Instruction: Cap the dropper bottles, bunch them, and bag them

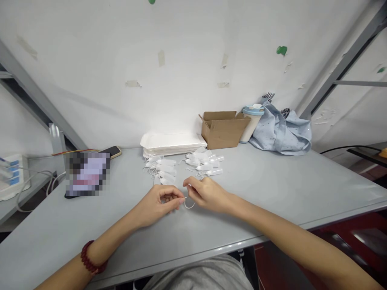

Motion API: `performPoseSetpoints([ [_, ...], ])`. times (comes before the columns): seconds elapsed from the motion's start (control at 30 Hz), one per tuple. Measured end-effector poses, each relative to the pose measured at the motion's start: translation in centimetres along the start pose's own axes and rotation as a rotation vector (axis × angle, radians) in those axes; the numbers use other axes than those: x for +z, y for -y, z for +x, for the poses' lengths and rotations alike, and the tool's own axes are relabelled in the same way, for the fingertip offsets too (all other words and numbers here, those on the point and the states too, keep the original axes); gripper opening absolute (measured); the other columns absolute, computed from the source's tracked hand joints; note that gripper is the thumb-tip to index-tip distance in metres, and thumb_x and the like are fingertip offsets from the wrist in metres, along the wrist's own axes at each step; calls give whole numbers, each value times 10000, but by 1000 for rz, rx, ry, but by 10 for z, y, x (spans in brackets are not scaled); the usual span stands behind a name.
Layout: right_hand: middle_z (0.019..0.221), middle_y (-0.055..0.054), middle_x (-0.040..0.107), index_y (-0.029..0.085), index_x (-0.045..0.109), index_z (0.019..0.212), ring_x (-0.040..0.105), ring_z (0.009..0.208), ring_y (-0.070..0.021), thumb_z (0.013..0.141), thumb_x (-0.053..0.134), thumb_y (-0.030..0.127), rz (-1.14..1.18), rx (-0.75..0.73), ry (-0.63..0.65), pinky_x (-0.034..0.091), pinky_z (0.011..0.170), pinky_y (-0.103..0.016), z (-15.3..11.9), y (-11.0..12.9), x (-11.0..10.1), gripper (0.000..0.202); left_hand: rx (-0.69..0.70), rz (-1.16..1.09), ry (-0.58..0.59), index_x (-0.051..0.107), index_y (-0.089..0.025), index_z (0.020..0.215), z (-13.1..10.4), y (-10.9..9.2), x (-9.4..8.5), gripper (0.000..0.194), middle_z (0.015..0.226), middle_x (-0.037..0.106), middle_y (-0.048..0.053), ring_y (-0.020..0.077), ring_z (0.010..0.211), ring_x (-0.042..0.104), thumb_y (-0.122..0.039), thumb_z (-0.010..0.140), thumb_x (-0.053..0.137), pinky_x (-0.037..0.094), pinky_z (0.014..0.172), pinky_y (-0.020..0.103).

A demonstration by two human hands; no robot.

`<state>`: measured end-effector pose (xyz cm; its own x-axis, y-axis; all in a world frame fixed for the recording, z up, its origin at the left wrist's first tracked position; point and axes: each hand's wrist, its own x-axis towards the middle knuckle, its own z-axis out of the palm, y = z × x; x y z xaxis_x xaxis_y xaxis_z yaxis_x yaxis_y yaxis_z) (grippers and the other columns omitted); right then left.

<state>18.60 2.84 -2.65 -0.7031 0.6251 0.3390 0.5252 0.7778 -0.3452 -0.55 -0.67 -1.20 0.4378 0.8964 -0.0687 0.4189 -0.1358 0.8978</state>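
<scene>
Between my two hands runs a thin white cord [190, 207], bent in a small loop above the grey table. My left hand [163, 203] pinches one end of it between thumb and forefinger. The other end is in the bent fingers of my right hand [205, 193]. Whatever else the fingertips may cover is too small to make out. Just beyond my hands lie two loose groups of small white translucent tubes with cords, a left group [165, 163] and a right group [208, 166].
Behind the tubes are a stack of flat white boxes [173, 141], an open cardboard box [225, 135], a lidded cup [251, 123] and a light blue cloth bag [281, 131]. At left lie a dark phone [112, 152] and a blurred-out object [87, 173]. A power strip [13, 177] sits farther left.
</scene>
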Motion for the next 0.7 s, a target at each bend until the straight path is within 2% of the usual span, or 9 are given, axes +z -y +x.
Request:
performPoseSetpoints([
  [0.4,580,6,563,133,524,1010,376,431,-84,863,398,162,-32,-16,17,262,464,-189,-1,1,1,196,11,4,0,663,-155,799,-2,-1,0,210,626,591,-4,116,581,531,-334,816,554,443,563,220],
  [0.7,528,29,504,127,538,997,318,419,-82,854,400,162,-51,-23,-3,224,450,-189,-1,1,2,202,7,-3,12,663,-149,793,-2,0,0,209,627,584,-4,109,574,520,-326,817,555,436,553,213],
])
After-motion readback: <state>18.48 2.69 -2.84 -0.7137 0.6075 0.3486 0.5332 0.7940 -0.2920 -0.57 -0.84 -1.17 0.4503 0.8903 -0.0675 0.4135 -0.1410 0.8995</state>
